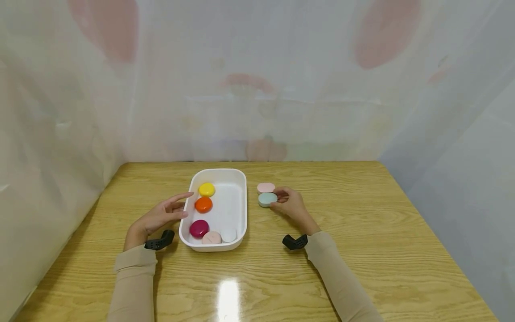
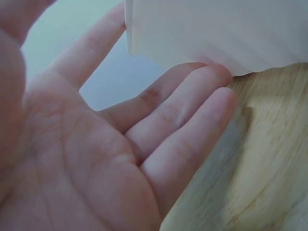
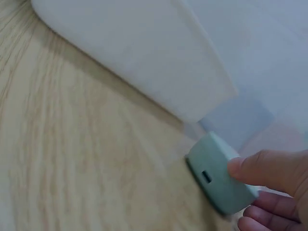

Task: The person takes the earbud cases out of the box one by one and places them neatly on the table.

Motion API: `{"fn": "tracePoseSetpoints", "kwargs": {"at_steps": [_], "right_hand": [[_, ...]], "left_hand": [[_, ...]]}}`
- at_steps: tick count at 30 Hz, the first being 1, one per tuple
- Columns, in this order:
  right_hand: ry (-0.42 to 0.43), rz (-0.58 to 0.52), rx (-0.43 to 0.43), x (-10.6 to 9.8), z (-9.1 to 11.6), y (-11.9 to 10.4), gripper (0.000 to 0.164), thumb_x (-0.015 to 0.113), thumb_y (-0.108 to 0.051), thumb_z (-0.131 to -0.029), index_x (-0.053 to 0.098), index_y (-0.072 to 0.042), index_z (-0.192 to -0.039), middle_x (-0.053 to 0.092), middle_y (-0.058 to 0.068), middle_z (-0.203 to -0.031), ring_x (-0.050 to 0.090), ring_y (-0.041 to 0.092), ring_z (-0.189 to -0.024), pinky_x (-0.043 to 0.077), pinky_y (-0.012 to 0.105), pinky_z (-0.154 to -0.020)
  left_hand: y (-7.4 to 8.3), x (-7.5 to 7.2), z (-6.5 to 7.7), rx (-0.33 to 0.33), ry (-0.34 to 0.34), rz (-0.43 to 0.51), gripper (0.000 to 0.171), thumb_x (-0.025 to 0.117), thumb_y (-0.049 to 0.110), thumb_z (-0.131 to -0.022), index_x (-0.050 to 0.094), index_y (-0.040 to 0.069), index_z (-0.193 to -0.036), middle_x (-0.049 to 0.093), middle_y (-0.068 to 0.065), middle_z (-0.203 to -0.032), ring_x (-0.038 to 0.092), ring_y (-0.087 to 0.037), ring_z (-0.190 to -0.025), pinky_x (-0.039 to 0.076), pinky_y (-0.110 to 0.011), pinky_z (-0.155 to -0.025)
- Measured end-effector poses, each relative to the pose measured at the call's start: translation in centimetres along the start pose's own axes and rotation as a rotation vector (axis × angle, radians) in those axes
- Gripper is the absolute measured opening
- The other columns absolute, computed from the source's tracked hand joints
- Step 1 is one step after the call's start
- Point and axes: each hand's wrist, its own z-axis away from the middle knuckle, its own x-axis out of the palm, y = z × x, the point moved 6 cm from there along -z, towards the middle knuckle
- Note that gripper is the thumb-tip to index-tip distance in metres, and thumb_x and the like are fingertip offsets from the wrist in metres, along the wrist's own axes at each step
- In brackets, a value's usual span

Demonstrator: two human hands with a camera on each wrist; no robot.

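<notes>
My right hand (image 1: 293,208) pinches a light green, rounded oval case (image 1: 267,199) between thumb and fingers, right of a white tray. A small dark slot shows on the side of the green case (image 3: 214,166) in the right wrist view. Just behind it lies a similar pink oval case (image 1: 265,187). On the other side, my left hand (image 1: 158,218) is at the left wall of the white tray (image 1: 246,205), fingers extended and thumb apart. In the left wrist view its fingertips (image 2: 216,74) reach the tray's outer wall; the palm holds nothing.
Inside the tray lie smooth round pieces: yellow (image 1: 207,189), orange (image 1: 203,205), magenta (image 1: 199,228), pale pink (image 1: 211,238) and white (image 1: 229,235). Everything stands on a wooden table (image 1: 362,210). Pale patterned sheeting (image 1: 314,112) encloses the back and both sides.
</notes>
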Motion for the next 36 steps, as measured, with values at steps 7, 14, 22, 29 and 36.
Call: {"fn": "tracePoseSetpoints", "kwargs": {"at_steps": [7,14,22,29,36], "right_hand": [[0.016,0.045,-0.014,-0.7,0.2,-1.7,0.043,0.075,-0.010,-0.083,0.061,0.002,-0.121,0.065,0.022,-0.119,0.062,0.034,-0.108,0.057,0.039,-0.093],[-0.064,-0.024,-0.099,0.3,0.8,-4.8,0.042,0.073,-0.008,-0.083,0.061,0.005,-0.122,0.063,0.025,-0.121,0.062,0.038,-0.109,0.055,0.044,-0.095],[-0.292,-0.024,-0.382,3.7,2.3,-9.3,0.037,0.074,0.001,-0.080,0.062,0.011,-0.114,0.065,0.030,-0.109,0.064,0.041,-0.101,0.055,0.051,-0.090],[-0.595,0.111,-0.461,7.2,2.2,-11.4,0.034,0.074,-0.002,-0.081,0.064,0.004,-0.113,0.069,0.023,-0.112,0.066,0.032,-0.105,0.056,0.035,-0.095],[-0.845,0.352,-0.458,10.6,1.9,-11.9,0.035,0.071,0.000,-0.083,0.065,0.000,-0.117,0.069,0.014,-0.117,0.064,0.023,-0.109,0.052,0.031,-0.101]], "left_hand": [[0.0,0.0,0.0,0.011,-0.001,0.003,0.065,0.056,0.025,-0.097,0.024,0.017,-0.153,0.036,-0.028,-0.151,0.045,-0.041,-0.132,0.042,-0.055,-0.110],[0.0,0.0,0.0,0.015,-0.003,0.002,0.065,0.055,0.024,-0.098,0.024,0.017,-0.153,0.035,-0.028,-0.151,0.043,-0.042,-0.133,0.041,-0.055,-0.111],[0.2,0.1,0.1,0.009,-0.005,0.007,0.065,0.056,0.025,-0.097,0.023,0.017,-0.154,0.033,-0.028,-0.152,0.041,-0.044,-0.134,0.041,-0.056,-0.111],[0.1,0.1,0.1,0.001,0.001,0.011,0.066,0.056,0.025,-0.097,0.023,0.017,-0.154,0.030,-0.028,-0.154,0.038,-0.047,-0.136,0.041,-0.057,-0.110],[0.1,0.1,0.0,0.001,0.001,0.009,0.065,0.056,0.025,-0.097,0.024,0.018,-0.153,0.031,-0.028,-0.153,0.040,-0.045,-0.135,0.041,-0.055,-0.110]]}}
